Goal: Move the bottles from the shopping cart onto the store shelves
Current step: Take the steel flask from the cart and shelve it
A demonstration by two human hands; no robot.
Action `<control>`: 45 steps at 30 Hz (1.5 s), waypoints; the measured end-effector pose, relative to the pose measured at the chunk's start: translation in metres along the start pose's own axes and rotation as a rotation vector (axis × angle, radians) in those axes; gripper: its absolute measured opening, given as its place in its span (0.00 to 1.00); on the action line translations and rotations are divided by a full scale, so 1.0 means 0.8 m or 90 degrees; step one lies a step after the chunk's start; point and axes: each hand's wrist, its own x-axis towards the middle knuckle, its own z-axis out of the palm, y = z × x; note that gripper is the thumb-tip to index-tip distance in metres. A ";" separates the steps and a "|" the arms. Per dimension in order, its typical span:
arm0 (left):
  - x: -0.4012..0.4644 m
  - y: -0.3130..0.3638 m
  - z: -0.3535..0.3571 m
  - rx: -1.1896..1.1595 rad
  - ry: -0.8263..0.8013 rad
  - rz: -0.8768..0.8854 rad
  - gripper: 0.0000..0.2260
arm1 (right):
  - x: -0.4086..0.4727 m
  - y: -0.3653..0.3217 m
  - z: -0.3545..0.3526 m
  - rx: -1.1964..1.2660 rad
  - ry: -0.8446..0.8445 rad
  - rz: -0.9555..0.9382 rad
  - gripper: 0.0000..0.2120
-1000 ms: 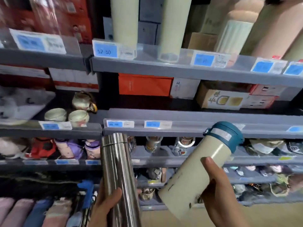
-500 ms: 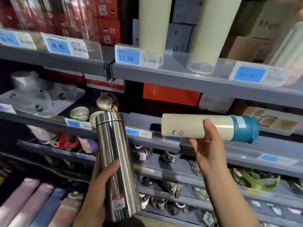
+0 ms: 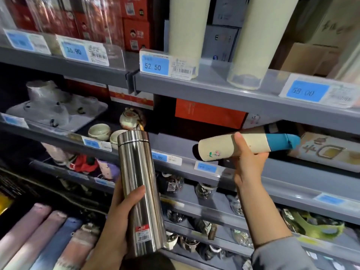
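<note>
my right hand (image 3: 248,162) grips cream bottle (image 3: 241,146) sideways at mid shelf (image 3: 292,172); left hand (image 3: 118,217) holds steel flask (image 3: 140,191) upright. both btls not yet shelved.

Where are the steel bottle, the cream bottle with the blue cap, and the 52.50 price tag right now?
steel bottle (image 3: 139,184): head view, on its shiny body above the left hand's thumb.
cream bottle (image 3: 220,148): head view, on the cream body near its base.
52.50 price tag (image 3: 154,65): head view, on the blue price field.

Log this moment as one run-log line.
left hand: holds steel flask upright | right hand: holds cream bottle sideways at shelf
</note>
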 end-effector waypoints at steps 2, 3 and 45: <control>-0.001 0.000 0.000 0.003 -0.001 -0.001 0.25 | 0.001 0.000 -0.001 -0.083 -0.007 -0.030 0.28; -0.001 -0.002 -0.002 0.002 -0.002 -0.001 0.24 | 0.002 0.001 0.000 -0.112 -0.013 -0.048 0.28; -0.013 -0.018 -0.005 0.138 -0.033 0.054 0.34 | -0.056 0.005 -0.029 -0.570 -0.094 -0.456 0.36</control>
